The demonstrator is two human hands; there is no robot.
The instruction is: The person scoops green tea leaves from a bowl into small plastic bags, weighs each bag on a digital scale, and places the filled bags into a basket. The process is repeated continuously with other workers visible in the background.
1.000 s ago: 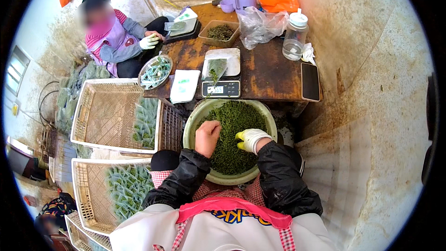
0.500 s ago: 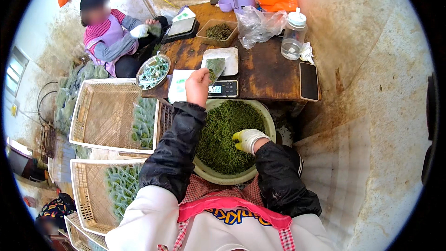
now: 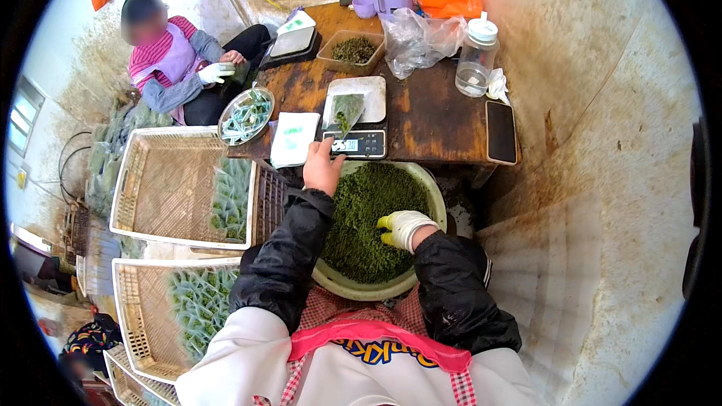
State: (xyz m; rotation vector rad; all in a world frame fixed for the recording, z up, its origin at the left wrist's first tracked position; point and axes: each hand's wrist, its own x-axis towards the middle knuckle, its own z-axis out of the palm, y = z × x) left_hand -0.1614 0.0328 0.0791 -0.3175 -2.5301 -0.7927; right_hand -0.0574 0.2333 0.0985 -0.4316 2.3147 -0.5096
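Note:
My bare left hand [image 3: 323, 170] is open at the near edge of a digital scale [image 3: 356, 143], fingers stretched toward its lit display. A small clear bag [image 3: 347, 113] of green contents lies tilted on the scale's white plate, apart from my fingers. My right hand [image 3: 407, 229], in a white glove with yellow fingertips, hovers at or just over the small green berries [image 3: 361, 218] in a round pale basin [image 3: 438, 203]. Its fingers are curled together, and whatever is in them is hidden.
Left of the scale lie a stack of white bags [image 3: 295, 139] and a dish of clips [image 3: 247, 115]. Two crates [image 3: 177, 243] hold filled bags. A brown tub [image 3: 350, 53], a bottle [image 3: 475, 60] and a phone [image 3: 500, 131] are on the table. A co-worker [image 3: 177, 68] sits far left.
My left hand has let go of the bag, which now rests on the scale, and has drawn back toward me. My right hand has barely moved. The co-worker's hands have lowered.

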